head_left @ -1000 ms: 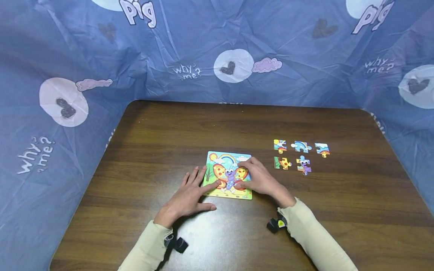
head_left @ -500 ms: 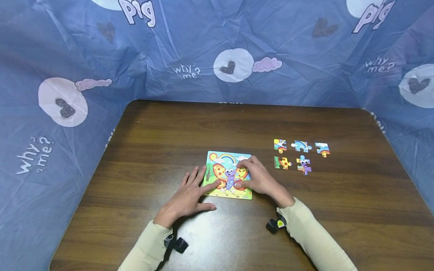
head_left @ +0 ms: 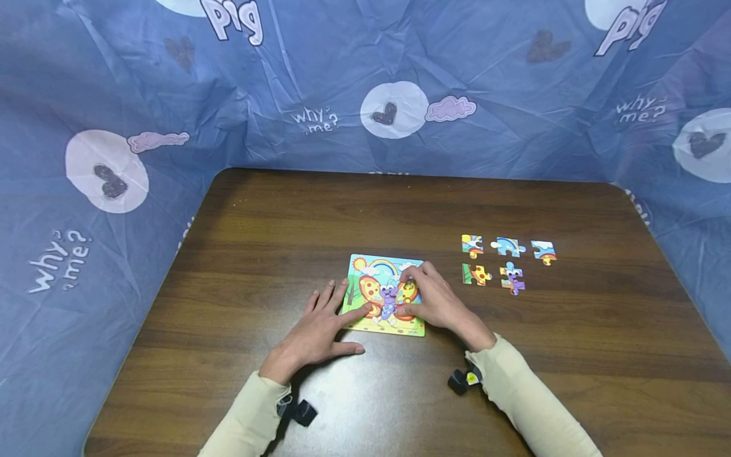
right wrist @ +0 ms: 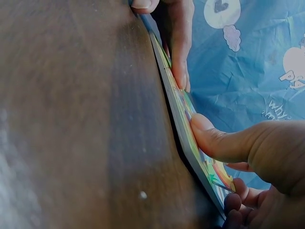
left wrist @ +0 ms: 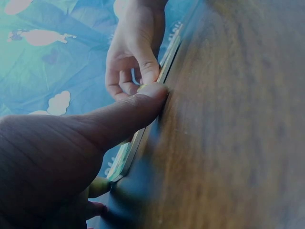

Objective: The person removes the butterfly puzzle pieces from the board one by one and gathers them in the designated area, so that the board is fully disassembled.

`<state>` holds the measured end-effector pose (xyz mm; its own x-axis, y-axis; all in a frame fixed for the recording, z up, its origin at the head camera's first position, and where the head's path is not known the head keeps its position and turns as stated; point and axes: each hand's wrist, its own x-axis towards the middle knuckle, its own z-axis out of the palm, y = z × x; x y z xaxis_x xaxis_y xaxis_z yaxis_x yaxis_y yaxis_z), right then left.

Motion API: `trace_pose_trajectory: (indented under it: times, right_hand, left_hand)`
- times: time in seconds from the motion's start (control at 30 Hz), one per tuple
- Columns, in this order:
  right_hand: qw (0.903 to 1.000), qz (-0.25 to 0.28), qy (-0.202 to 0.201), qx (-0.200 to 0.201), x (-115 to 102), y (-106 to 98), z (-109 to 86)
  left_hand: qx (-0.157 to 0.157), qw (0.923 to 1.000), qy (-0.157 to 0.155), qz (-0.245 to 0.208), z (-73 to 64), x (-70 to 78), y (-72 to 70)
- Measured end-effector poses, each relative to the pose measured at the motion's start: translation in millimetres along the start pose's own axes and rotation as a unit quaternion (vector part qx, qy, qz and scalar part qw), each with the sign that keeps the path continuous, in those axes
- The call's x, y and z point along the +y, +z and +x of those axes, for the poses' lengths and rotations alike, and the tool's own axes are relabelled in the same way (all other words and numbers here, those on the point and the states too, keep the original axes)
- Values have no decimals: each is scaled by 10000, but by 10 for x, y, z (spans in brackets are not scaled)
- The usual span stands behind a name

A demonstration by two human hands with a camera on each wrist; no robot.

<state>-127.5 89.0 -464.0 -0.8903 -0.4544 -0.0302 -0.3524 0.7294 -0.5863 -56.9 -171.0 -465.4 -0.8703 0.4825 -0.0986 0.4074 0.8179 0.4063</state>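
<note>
A butterfly jigsaw board lies flat on the table, with a sun and rainbow on it. My left hand is spread at the board's left side. Its index finger touches the lower part of the picture, and its thumb lies out on the table. Over the right wing, my right hand pinches a red-and-yellow puzzle piece between thumb and bent fingers. In the right wrist view an edge of this puzzle piece stands slightly raised by the fingertips. The right hand hides the board's right edge in the head view.
Several loose puzzle pieces lie in two rows on the brown table, right of the board. A blue printed cloth hangs behind and at the sides. Each wrist wears a small black camera.
The right fingers shift slightly at the puzzle piece on the right wing. The left hand, the board and the loose pieces stay in place.
</note>
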Motion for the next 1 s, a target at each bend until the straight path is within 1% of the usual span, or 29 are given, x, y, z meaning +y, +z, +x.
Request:
trace_pose_trajectory:
  times: [0.43,0.53,0.73,0.87,1.0]
  right_hand:
    - [9996,-239,140,86,-25,21,2]
    - [9991,-397,75,113,-29,20,0]
    - [9973,-690,-202,176,-40,-4,-4]
    - [9970,-696,-299,165,-42,-27,-3]
    - [9971,-700,-294,97,-39,-41,5]
  left_hand:
    - [-5,10000,-2,1,-1,1,4]
    - [-4,10000,-8,8,0,0,3]
    - [-12,10000,-14,5,-3,-2,0]
    - [-7,10000,-13,2,-6,-1,-3]
    - [-42,10000,-36,15,-2,2,-5]
